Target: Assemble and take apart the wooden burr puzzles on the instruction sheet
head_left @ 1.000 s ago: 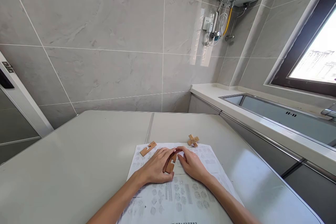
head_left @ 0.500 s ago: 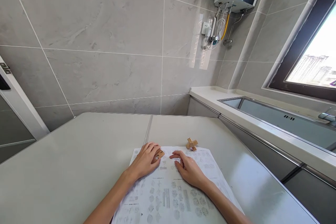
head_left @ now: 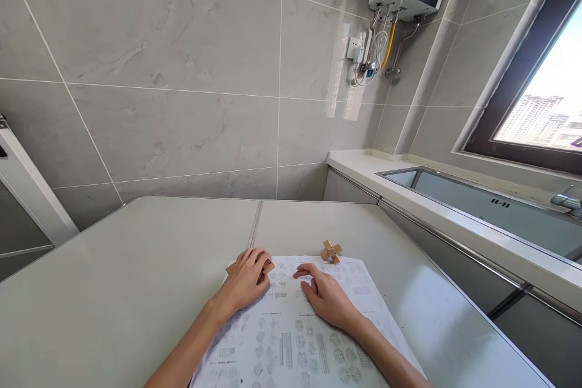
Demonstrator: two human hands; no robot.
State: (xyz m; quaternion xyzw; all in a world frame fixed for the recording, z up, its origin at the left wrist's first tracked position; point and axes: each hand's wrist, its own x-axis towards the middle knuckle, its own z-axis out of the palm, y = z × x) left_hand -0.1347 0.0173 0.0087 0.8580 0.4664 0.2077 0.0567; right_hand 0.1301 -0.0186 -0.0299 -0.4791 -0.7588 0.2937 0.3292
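Grips a wooden puzzle bar [head_left: 268,266] under the left hand [head_left: 245,282] at the far left corner of the instruction sheet [head_left: 291,339], fingers curled over it, wood peeking out at both sides; cannot tell whether one piece or two. Sets its long axis roughly left to right along the sheet's far edge. Rests the right hand [head_left: 326,297] flat and open on the paper, holding nothing, fingertips pointing toward the left hand. Shows the assembled wooden cross [head_left: 331,251] just beyond the right fingers, nearer that hand, touching neither

Left hand [head_left: 245,282] covers a wooden piece [head_left: 269,265]; right hand [head_left: 327,300] rests on sheet [head_left: 291,348].
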